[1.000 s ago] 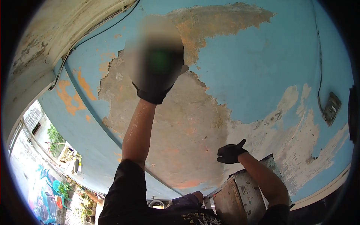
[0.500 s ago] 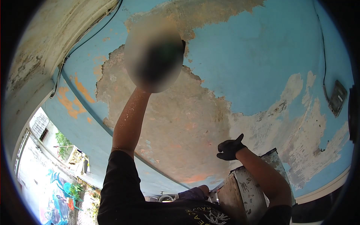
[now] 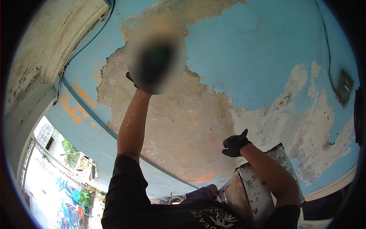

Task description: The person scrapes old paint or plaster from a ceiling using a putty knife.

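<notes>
My left arm reaches up toward a large patch of bare, peeled plaster on the blue wall. A blurred oval covers most of my left hand; only a dark gloved edge sticks out at its lower left, and a dark green-black shape shows inside. I cannot tell what that hand holds. Lower right, my right hand wears a black glove, thumb raised and apart from the loosely bent fingers, with nothing visible in it. It sits in front of the plaster, beside a worn cabinet-like box with flaking paint.
Blue paint with ragged edges surrounds the plaster. A grey wall box hangs from a cable at the right. Another cable runs along the beam at upper left. An opening at lower left shows plants and bright daylight outside.
The view has shifted slightly. At my left hand, a dark edge now shows at the blur's lower left, while the one at its right is gone. My right hand keeps its pose.
</notes>
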Demonstrator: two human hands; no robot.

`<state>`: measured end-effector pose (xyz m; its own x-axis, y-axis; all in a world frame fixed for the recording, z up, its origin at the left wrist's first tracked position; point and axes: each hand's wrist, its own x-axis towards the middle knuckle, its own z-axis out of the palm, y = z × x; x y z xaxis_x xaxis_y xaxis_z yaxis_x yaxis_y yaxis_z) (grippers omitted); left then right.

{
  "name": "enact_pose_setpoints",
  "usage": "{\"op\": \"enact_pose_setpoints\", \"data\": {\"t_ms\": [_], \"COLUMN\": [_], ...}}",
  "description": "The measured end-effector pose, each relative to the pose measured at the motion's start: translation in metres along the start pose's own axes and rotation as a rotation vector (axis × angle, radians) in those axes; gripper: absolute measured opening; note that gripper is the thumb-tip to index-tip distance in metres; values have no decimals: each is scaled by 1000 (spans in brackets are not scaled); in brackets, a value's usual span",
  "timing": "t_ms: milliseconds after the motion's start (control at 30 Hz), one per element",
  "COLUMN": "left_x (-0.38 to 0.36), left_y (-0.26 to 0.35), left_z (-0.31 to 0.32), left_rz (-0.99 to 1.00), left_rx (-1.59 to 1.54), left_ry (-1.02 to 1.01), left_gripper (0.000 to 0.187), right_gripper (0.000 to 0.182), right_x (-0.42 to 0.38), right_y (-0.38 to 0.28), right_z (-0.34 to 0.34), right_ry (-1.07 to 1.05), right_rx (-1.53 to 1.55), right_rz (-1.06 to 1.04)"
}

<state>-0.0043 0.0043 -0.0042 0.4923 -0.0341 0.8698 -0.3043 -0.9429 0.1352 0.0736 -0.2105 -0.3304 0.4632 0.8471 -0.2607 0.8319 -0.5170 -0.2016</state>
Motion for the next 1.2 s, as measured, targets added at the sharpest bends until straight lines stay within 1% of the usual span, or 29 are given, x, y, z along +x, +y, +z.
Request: {"op": "enact_pose_setpoints", "data": {"t_ms": [33, 67, 133, 167, 267, 300, 333, 400, 433, 467, 533, 600, 667, 700, 800, 833, 867, 933, 967, 1000, 1067, 1100, 1133, 1167, 1200], "left_x": [-2, -1, -3, -1, -1, -3, 1, 6, 3, 0, 5, 6, 3, 2, -3, -5, -2, -2, -2, -4, 1, 0, 0, -1, -1], "left_y": [4, 7, 9, -2, 7, 11, 8, -1, -3, -6, 4, 6, -7, -8, -7, 3, 2, -6, -16, -14, -9, -9, -10, -11, -10], "left_z": [-3, -3, -3, 5, -6, -10, -9, -4, 3, 1, -2, -7, -6, 3, 7, 2, 2, 1, 11, 10, 7, 2, -6, -10, -6], "left_rz": [328, 329, 191, 102, 28, 71, 73, 374, 345, 342, 140, 159, 359, 88, 41, 37, 42, 220, 59, 47, 68, 68, 19, -34, -37], "left_rx": [95, 89, -105, 16, -30, -205, -203, 3, 178, 181, -109, -143, 65, -23, 1, -75, -79, 80, -108, -105, -117, -114, -294, -473, -471], "left_ry": [112, 111, 146, 97, 112, 142, 142, 254, 229, 228, 185, 198, 216, 126, 130, 123, 123, 214, 156, 153, 195, 195, 141, 83, 79], "left_gripper": [5, 5, 8, 6, 5, 8, 8, 16, 15, 15, 15, 16, 7, 9, 10, 9, 9, 9, 7, 7, 19, 19, 11, 8, 8], "right_gripper": [47, 47, 46, 46, 46, 46, 46, 45, 45, 45, 45, 46, 46, 47, 49, 51, 51, 52, 52, 49, 47, 47, 46, 46, 46], "right_x": [2, 3, 4, 3, 3, 4, 5, 6, 4, 3, 2, 3, 3, 3, -4, -5, -4, -3, 0, 2, 5, 5, 6, 8, 9], "right_y": [0, 1, 1, 0, 3, 3, 2, 4, 2, 1, 2, 2, 2, 2, 0, 0, 1, 2, 2, 2, 3, 3, 3, 4, 4], "right_z": [1, 2, 3, 5, 4, 6, 7, 5, 6, 7, 2, 0, 1, 1, -2, -4, -4, 0, 3, 6, 6, 7, 7, 6, 7], "right_ry": [-24, -25, -50, -60, -12, -11, -8, -12, -17, -20, -20, -24, -43, -37, -8, 10, 13, 8, -1, -9, -5, -10, -11, -8, 1], "right_rx": [-29, -27, -29, -28, -29, -32, -34, -28, -23, -24, -33, -41, -48, -40, -10, 18, 20, 5, 7, -15, -39, -50, -58, -54, -49], "right_rz": [15, 20, 15, 9, 0, 1, 1, -3, -5, -9, 10, 19, 23, 15, -3, -15, -11, -6, -9, -3, 6, 12, 20, 19, 8]}}
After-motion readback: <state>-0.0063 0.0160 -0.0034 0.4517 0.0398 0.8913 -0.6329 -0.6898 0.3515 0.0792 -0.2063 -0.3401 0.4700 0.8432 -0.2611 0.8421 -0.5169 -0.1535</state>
